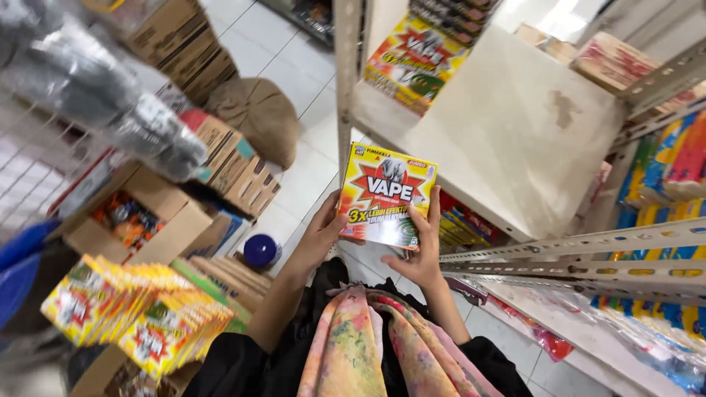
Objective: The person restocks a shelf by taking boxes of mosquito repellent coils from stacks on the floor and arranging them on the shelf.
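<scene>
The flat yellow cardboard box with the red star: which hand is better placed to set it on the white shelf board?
Probably the right hand: it grips the flat yellow cardboard box on the side nearer the white shelf board. The left hand holds the far edge.

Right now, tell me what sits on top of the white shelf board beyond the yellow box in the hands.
On the white shelf board, only one matching yellow box stands at its far left end. The rest shows bare, stained board. The held yellow box covers a little of the near edge.
</scene>
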